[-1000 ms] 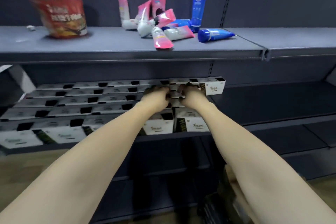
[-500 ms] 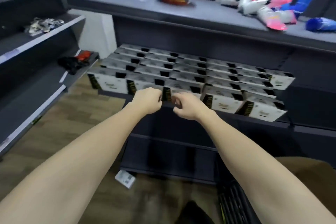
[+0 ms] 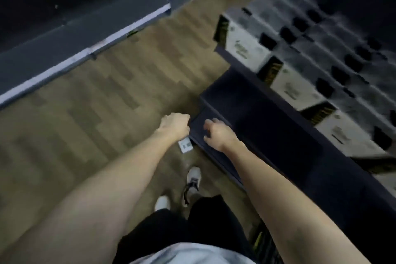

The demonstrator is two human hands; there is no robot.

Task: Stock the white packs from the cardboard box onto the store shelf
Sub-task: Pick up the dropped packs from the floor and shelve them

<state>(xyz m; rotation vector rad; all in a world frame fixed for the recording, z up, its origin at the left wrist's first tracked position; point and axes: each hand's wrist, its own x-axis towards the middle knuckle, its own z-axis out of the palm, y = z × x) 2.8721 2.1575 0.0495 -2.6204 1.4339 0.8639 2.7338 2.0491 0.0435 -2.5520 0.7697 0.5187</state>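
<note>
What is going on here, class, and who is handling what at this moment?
A person is stocking a dark store shelf where rows of white cardboard packs with black tabs already sit. Right now neither hand holds a pack: the left hand and right hand are loosely curled and empty, out over the wooden floor and a lower dark shelf. A small white label lies on the floor beneath them. The picture is blurred, and no cardboard box is clearly visible.
</note>
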